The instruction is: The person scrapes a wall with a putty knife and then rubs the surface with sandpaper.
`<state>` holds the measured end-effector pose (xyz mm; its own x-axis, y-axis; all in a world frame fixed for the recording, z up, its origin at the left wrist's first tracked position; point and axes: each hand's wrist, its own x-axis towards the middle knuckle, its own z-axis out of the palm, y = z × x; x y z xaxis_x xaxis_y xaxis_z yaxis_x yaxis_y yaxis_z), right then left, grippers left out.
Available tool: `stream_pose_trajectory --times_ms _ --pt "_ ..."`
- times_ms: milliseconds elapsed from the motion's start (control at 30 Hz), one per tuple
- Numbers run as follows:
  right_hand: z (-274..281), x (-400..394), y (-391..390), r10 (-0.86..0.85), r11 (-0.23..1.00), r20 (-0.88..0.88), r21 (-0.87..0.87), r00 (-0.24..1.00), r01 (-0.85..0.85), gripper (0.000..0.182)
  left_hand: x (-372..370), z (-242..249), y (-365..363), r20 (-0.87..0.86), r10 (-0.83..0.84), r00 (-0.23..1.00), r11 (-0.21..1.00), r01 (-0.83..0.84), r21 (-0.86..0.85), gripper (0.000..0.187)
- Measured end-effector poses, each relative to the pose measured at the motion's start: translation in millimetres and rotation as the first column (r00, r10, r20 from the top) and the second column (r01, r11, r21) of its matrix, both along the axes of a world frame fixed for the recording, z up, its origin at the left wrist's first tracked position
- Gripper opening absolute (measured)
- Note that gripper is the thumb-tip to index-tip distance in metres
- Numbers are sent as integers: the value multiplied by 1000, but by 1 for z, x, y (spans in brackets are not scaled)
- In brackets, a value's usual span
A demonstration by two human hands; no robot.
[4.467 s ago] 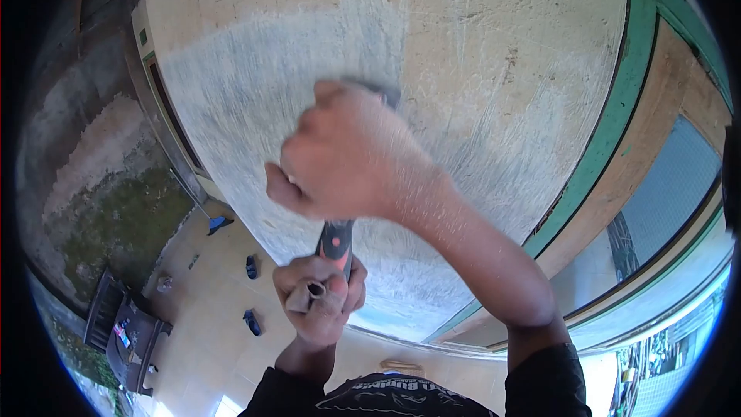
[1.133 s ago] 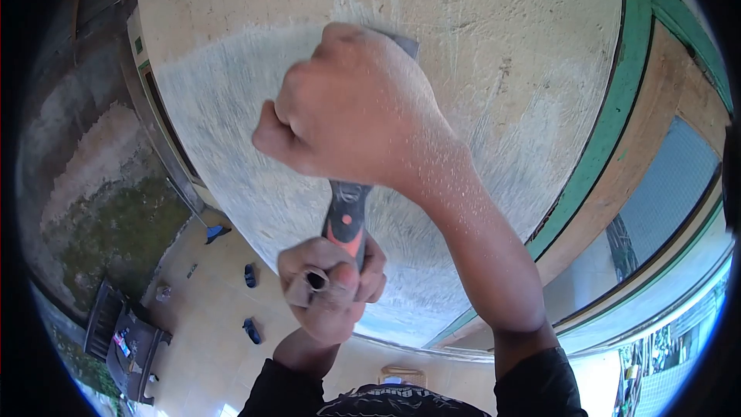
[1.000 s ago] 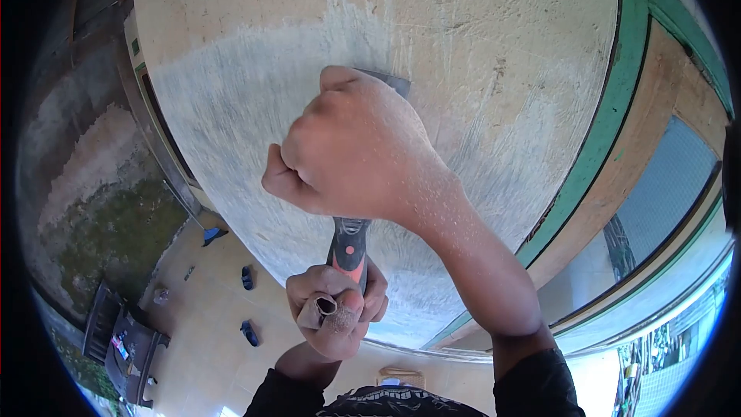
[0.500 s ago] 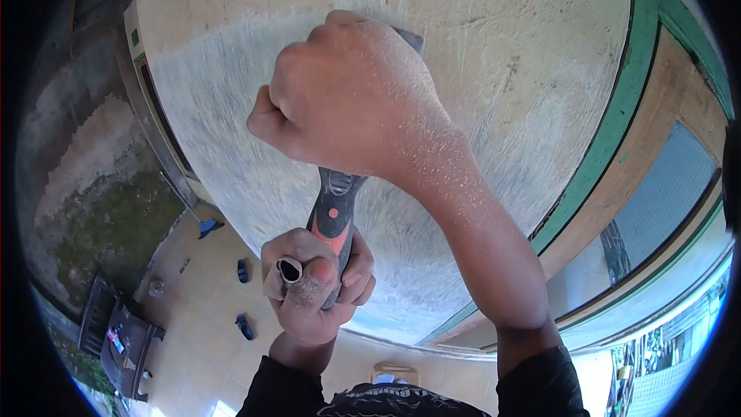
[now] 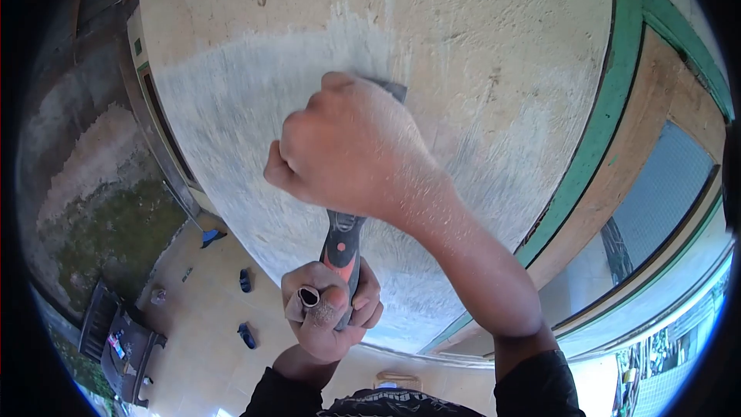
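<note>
Scraper (image 5: 340, 249) with a black-and-red moulded handle and flat grey metal blade lay before the pale, scuffed plaster wall (image 5: 478, 23), handle toward 6 o'clock, one blade corner showing toward 1 o'clock. It was probably light and stiff, dust perhaps making it slippery; the lower handle seemed the surest hold. There the left hand (image 5: 323, 323) had its fingers wrapped; the right hand (image 5: 351, 147) looked clenched over the upper part, fingertips hidden. A red dot and dark ridges marked the handle.
</note>
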<state>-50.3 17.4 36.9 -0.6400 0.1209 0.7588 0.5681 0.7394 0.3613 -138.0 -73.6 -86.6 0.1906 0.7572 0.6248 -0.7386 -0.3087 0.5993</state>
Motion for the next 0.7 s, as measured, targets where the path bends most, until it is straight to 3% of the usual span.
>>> stream_pose_trajectory --times_ms 67,167,233,333,467,533,567,700 --pt "6 2 1 -11 999 16 -30 1000 12 40 1 -1 0 54 -30 998 999 31 -21 21" --pt "25 -3 5 -42 996 -40 -83 998 38 39 -4 20 13 2 5 1000 1000 -5 20 20" --pt "27 -4 5 43 999 -133 19 990 -40 38 -4 22 12 -6 -1 1000 999 1 49 19" --pt "-1 -4 1 51 998 -73 34 996 -49 37 -9 3 0 -46 -10 999 1000 11 23 19" --pt "9 -5 6 49 998 -58 35 997 -47 36 -14 11 3 -37 25 999 1000 -25 5 19" --pt "28 -6 5 17 1000 -137 -10 990 -18 37 -13 15 9 2 33 999 999 -33 -6 18" --pt "31 -7 3 -63 994 -91 -89 994 55 38 -11 15 12 -14 37 999 999 -36 16 18" --pt "4 -3 4 -34 999 -2 9 999 34 39 -7 -3 8 -26 36 999 999 -35 13 19"
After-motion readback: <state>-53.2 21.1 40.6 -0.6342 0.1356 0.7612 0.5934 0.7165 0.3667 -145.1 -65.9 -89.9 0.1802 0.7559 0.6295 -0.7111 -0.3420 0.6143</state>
